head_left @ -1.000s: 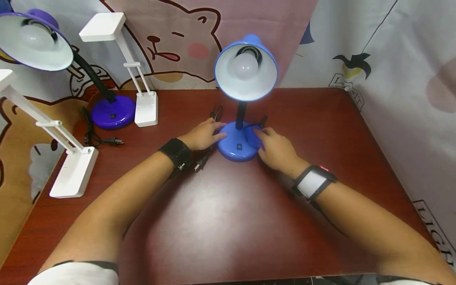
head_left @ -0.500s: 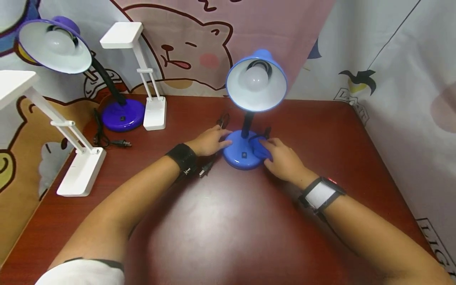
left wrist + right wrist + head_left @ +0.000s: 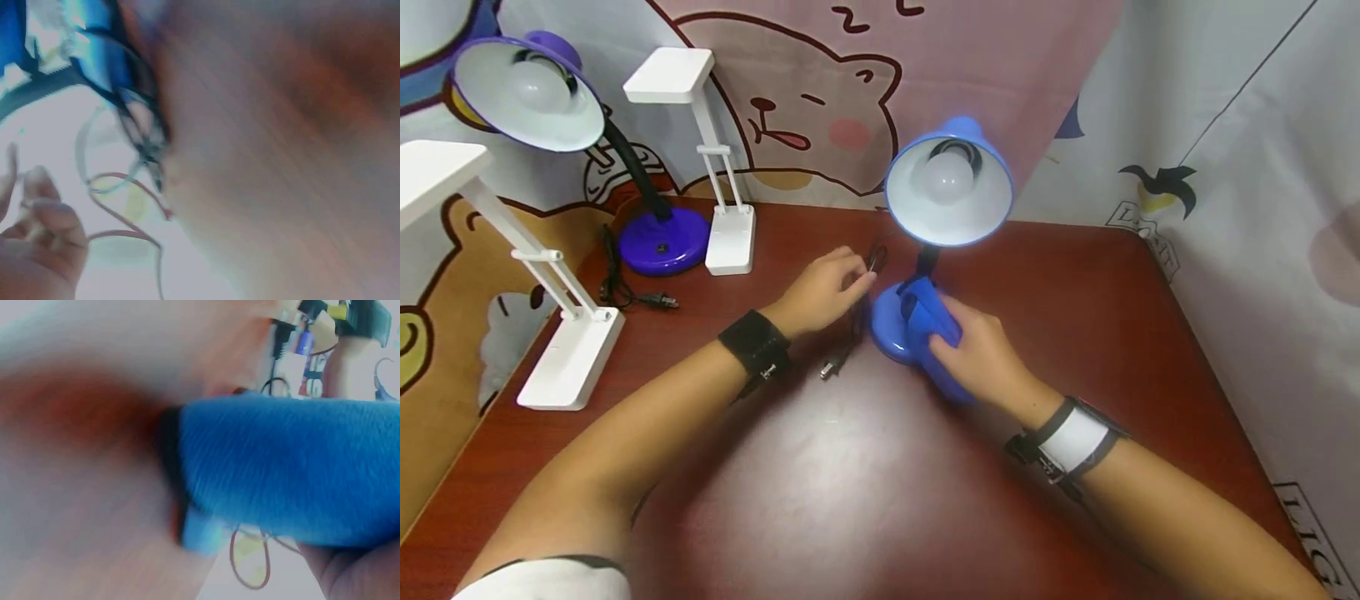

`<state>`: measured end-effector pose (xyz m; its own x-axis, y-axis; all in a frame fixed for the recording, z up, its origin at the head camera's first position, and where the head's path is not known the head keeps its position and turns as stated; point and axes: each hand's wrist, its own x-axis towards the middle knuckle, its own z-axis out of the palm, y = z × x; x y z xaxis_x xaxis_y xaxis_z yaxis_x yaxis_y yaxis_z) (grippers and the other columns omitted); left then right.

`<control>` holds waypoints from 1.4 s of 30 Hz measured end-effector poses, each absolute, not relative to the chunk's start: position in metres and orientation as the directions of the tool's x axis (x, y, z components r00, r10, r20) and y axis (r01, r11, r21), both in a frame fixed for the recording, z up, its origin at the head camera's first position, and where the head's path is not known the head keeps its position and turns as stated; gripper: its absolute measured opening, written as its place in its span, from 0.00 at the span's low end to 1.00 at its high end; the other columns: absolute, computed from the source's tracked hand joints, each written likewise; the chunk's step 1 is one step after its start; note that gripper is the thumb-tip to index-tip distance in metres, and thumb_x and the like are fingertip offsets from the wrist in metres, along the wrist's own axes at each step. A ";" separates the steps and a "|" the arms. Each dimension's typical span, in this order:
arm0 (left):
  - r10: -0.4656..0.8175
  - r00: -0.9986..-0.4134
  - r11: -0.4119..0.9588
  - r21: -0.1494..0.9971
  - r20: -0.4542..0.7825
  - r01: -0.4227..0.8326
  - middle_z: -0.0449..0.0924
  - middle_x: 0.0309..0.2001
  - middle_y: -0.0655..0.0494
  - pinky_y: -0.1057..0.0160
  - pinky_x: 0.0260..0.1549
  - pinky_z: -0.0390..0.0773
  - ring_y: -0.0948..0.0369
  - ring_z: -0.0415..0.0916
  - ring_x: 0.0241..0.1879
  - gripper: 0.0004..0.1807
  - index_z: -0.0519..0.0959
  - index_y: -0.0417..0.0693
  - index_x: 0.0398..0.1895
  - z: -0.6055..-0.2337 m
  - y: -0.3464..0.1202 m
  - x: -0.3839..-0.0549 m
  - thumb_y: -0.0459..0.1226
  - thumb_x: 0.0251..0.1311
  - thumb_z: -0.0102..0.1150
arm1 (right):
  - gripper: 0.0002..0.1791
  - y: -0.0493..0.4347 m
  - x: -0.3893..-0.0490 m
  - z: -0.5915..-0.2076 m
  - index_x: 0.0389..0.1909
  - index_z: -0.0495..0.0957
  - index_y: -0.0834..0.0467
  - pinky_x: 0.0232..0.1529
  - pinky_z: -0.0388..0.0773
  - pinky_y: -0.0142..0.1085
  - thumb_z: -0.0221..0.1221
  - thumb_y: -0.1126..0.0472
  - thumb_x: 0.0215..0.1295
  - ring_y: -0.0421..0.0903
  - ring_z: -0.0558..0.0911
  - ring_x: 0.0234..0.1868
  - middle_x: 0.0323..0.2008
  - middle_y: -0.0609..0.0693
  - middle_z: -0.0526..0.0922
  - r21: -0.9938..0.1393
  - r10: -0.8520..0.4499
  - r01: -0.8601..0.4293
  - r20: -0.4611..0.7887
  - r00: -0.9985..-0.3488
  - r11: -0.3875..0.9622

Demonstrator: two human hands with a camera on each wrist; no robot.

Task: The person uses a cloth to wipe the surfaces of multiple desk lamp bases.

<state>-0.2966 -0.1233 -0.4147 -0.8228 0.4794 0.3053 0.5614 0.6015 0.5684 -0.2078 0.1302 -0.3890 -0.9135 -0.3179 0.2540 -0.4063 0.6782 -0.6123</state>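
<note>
A blue desk lamp point(image 3: 950, 187) stands on the table, its shade tilted to show a round bulb. My right hand point(image 3: 988, 354) grips a folded blue cloth point(image 3: 934, 321) over the right side of the lamp's base point(image 3: 889, 327). Fuzzy blue cloth point(image 3: 287, 469) fills much of the right wrist view, which is blurred. My left hand point(image 3: 822, 292) hovers left of the base, apart from it, with loosely bent fingers and nothing in them. Beside its fingertips lies the lamp's black cord point(image 3: 857, 317), with its plug point(image 3: 831, 367) toward the front.
At the back left stand a purple desk lamp point(image 3: 664, 242) with its plug cord point(image 3: 625, 292) and a white folding lamp point(image 3: 730, 239). Another white lamp point(image 3: 572, 358) is nearer, by the left edge of the brown table point(image 3: 820, 483). Printed curtains point(image 3: 1232, 275) hang behind and at the right.
My left hand has come off the lamp's base and shifted left. The right hand has lifted the cloth higher and toward the front of the base. The head view has tilted slightly.
</note>
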 end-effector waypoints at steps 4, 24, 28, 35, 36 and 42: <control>0.524 -0.787 0.475 0.656 0.325 0.586 0.75 0.31 0.60 0.62 0.30 0.74 0.62 0.72 0.30 0.08 0.78 0.52 0.35 -0.408 -0.123 -0.268 0.45 0.68 0.58 | 0.25 0.106 -0.218 -0.385 0.61 0.75 0.59 0.45 0.80 0.51 0.62 0.57 0.64 0.55 0.84 0.43 0.46 0.59 0.84 -0.708 -0.244 -0.347 0.247 -0.938 0.615; 0.227 -0.933 0.837 0.434 0.280 0.334 0.69 0.43 0.49 0.46 0.30 0.80 0.51 0.76 0.35 0.37 0.65 0.43 0.59 -0.395 -0.113 -0.298 0.48 0.51 0.72 | 0.31 0.107 -0.239 -0.400 0.69 0.68 0.61 0.66 0.62 0.53 0.56 0.50 0.70 0.59 0.67 0.68 0.67 0.61 0.70 -0.533 -0.399 -0.414 0.150 -0.905 0.738; 0.294 -0.915 0.900 0.243 0.276 0.363 0.71 0.43 0.46 0.45 0.29 0.80 0.48 0.78 0.34 0.38 0.63 0.43 0.59 -0.404 -0.096 -0.314 0.50 0.52 0.72 | 0.41 0.121 -0.242 -0.419 0.68 0.67 0.66 0.63 0.65 0.59 0.63 0.44 0.63 0.66 0.67 0.66 0.68 0.66 0.66 -0.297 -0.446 -0.465 0.134 -0.885 0.834; 0.415 -0.906 0.894 0.144 0.089 0.424 0.73 0.51 0.41 0.48 0.32 0.82 0.47 0.80 0.39 0.41 0.63 0.41 0.65 -0.410 -0.073 -0.290 0.54 0.57 0.65 | 0.50 0.123 -0.240 -0.429 0.69 0.66 0.66 0.61 0.68 0.58 0.66 0.35 0.57 0.67 0.64 0.67 0.68 0.67 0.64 -0.197 -0.473 -0.482 0.093 -0.876 0.854; 0.414 -0.907 0.894 0.153 0.073 0.420 0.73 0.50 0.41 0.49 0.32 0.82 0.48 0.80 0.38 0.41 0.62 0.41 0.66 -0.410 -0.073 -0.284 0.54 0.57 0.65 | 0.50 0.123 -0.239 -0.430 0.68 0.66 0.66 0.61 0.68 0.58 0.66 0.35 0.57 0.67 0.64 0.68 0.68 0.67 0.64 -0.193 -0.473 -0.482 0.092 -0.876 0.855; 0.457 -0.889 0.870 0.222 -0.026 0.440 0.75 0.47 0.41 0.50 0.30 0.82 0.48 0.81 0.36 0.43 0.60 0.40 0.68 -0.406 -0.075 -0.263 0.53 0.56 0.65 | 0.49 0.124 -0.239 -0.430 0.68 0.66 0.66 0.60 0.69 0.58 0.66 0.36 0.57 0.67 0.64 0.67 0.68 0.67 0.64 -0.188 -0.463 -0.474 0.099 -0.881 0.860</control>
<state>-0.2632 -0.0746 -0.4061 -0.8892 0.4567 -0.0256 0.4404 0.8699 0.2219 -0.2393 0.1243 -0.4301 -0.8807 -0.4633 0.0987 -0.4737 0.8603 -0.1884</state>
